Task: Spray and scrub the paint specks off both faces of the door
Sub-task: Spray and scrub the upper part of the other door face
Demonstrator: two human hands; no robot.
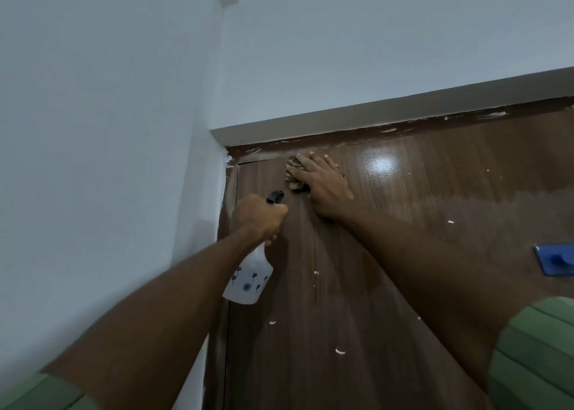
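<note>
A brown wood-grain door (403, 254) fills the lower right, dotted with white paint specks (340, 351). My left hand (259, 218) grips the neck of a white spray bottle (248, 280) with blue flower prints and a black nozzle, held close to the door's upper left. With flat fingers, my right hand (323, 186) presses a crumpled brownish cloth (293, 175) against the door near its top left corner. The cloth is partly hidden under that hand.
The dark door frame (403, 127) along the top carries white paint smears. Pale blue walls (108, 130) stand to the left and above. A blue hook plate (556, 259) is fixed on the door at the right. A wet patch shines right of my right hand.
</note>
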